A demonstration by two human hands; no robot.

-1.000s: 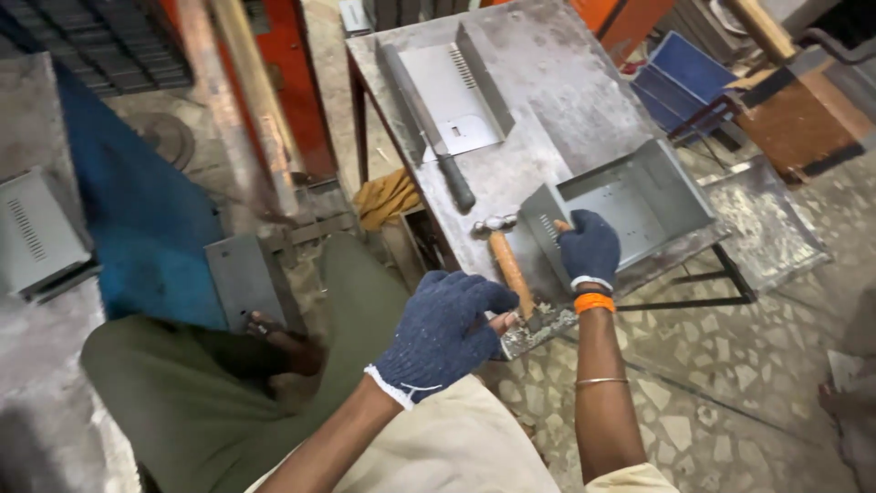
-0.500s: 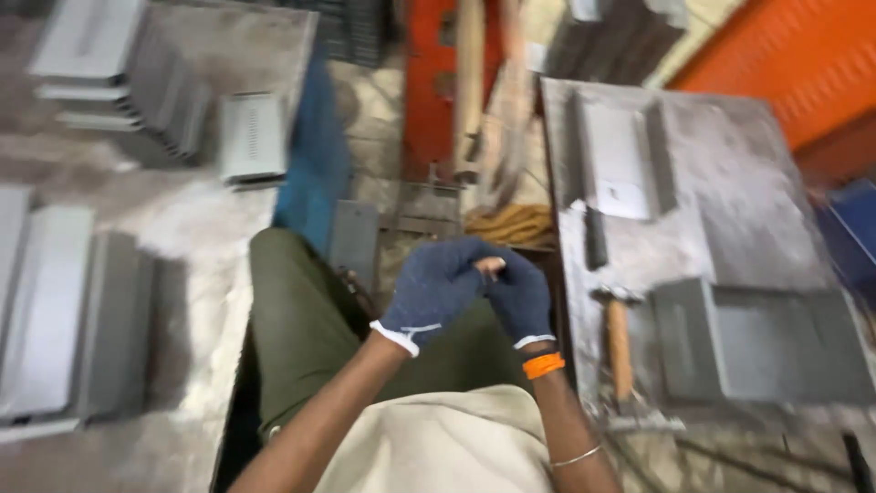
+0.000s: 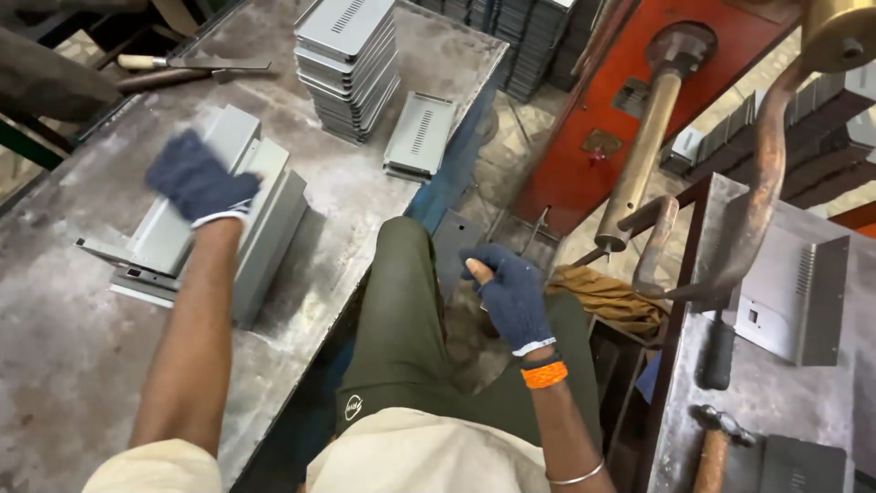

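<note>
The gloved left hand (image 3: 199,180) lay on a grey sheet-metal channel (image 3: 214,215) on the left table (image 3: 73,365) — grasp blurred, unreadable — while the gloved right hand (image 3: 509,292) hung loosely curled, empty, above the lap.

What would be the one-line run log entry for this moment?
left hand: on grey metal covers | right hand: empty, over lap | hammer: right bench
</note>
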